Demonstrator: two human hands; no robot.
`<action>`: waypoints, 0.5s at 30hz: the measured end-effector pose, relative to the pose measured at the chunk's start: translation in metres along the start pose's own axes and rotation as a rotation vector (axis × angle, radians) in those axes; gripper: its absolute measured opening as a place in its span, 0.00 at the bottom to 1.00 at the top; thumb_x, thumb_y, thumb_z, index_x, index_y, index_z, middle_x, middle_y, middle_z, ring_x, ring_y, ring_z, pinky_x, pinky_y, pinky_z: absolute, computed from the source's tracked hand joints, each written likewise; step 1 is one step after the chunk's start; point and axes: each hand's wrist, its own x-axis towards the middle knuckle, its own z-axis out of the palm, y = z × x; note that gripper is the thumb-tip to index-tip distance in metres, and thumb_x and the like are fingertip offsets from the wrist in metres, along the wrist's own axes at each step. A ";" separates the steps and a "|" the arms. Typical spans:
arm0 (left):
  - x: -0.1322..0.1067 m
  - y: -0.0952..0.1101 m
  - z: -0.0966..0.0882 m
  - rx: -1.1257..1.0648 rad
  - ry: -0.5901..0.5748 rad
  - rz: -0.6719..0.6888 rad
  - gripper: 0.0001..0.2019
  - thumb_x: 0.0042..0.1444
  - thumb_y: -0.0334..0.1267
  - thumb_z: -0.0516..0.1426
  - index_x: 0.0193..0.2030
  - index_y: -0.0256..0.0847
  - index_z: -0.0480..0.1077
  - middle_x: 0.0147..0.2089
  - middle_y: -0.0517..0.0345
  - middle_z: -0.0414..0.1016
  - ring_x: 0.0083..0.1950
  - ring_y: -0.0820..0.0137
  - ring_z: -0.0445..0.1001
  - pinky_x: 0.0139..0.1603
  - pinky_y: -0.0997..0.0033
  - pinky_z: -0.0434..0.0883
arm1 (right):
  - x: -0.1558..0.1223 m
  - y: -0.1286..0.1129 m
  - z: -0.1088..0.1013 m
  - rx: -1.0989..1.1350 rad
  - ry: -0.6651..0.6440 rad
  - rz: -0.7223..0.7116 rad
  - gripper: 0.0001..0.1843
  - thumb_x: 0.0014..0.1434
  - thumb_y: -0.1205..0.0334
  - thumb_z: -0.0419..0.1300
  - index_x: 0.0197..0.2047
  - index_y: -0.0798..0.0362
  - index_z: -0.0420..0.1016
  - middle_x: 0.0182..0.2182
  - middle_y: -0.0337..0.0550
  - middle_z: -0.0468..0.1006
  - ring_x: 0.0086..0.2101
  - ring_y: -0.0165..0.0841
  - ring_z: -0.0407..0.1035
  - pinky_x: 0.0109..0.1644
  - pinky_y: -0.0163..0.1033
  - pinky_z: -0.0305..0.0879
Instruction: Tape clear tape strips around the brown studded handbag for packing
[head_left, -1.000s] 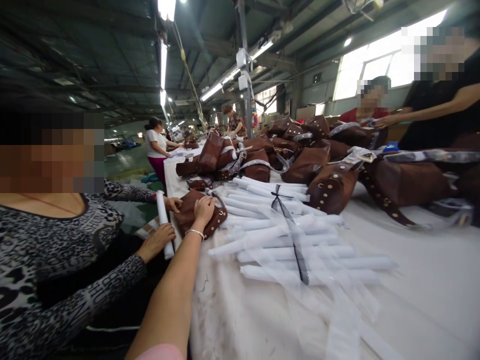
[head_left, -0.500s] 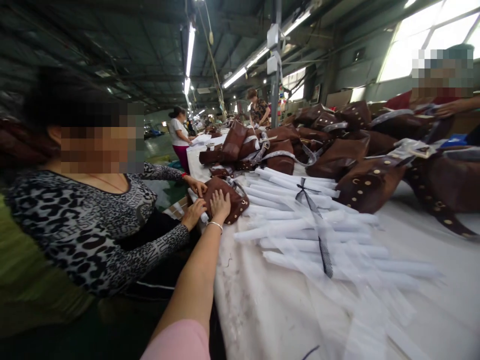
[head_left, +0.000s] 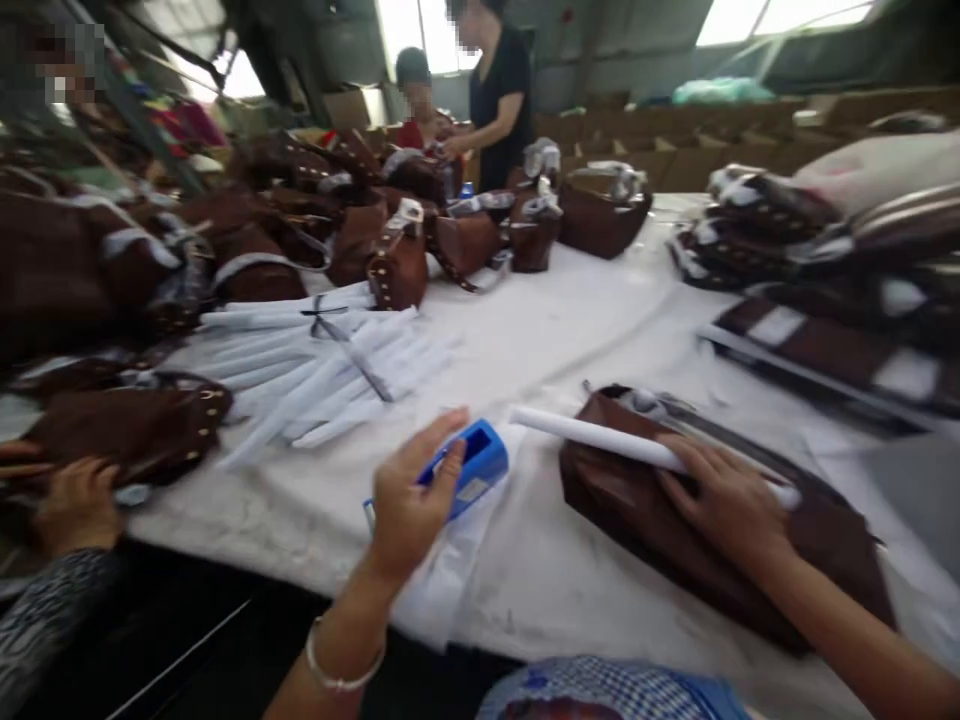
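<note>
My left hand is closed around a blue tape dispenser, a boxy plastic tool with a hollow end, above the white tabletop. A thin translucent sheet lies below it. My right hand grips a white rolled paper tube, which lies along the top of a brown leather bag. The bag rests on its side in front of me, and that hand touches it. My fingers are slightly blurred.
A bundle of white paper rolls with a dark ribbon lies left of centre. Brown studded bags line the back, and more are stacked at right. At left, a co-worker's hand holds a brown bag. Two people stand behind the table.
My view has swung right. My left hand has left the co-worker's brown bag and now holds the blue dispenser. My right hand has come into view with a paper roll.
</note>
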 end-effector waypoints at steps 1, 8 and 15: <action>-0.013 0.028 0.031 -0.103 -0.178 0.102 0.13 0.65 0.38 0.56 0.55 0.51 0.74 0.55 0.61 0.80 0.57 0.68 0.78 0.61 0.65 0.75 | -0.011 0.007 -0.010 0.010 -0.031 -0.007 0.15 0.69 0.55 0.55 0.54 0.48 0.75 0.50 0.50 0.78 0.50 0.44 0.73 0.57 0.48 0.69; -0.041 0.075 0.171 0.232 -0.721 0.722 0.29 0.60 0.44 0.62 0.67 0.45 0.61 0.71 0.50 0.63 0.72 0.57 0.60 0.72 0.44 0.59 | 0.000 0.015 -0.037 0.369 -0.038 0.080 0.15 0.64 0.59 0.58 0.53 0.47 0.77 0.49 0.44 0.80 0.49 0.43 0.75 0.55 0.48 0.72; -0.063 0.075 0.209 0.585 -0.736 0.834 0.30 0.65 0.28 0.48 0.73 0.53 0.51 0.75 0.56 0.55 0.72 0.58 0.60 0.66 0.52 0.67 | -0.064 0.050 -0.138 0.333 0.143 0.056 0.21 0.68 0.57 0.57 0.63 0.44 0.69 0.53 0.45 0.77 0.49 0.43 0.74 0.54 0.44 0.71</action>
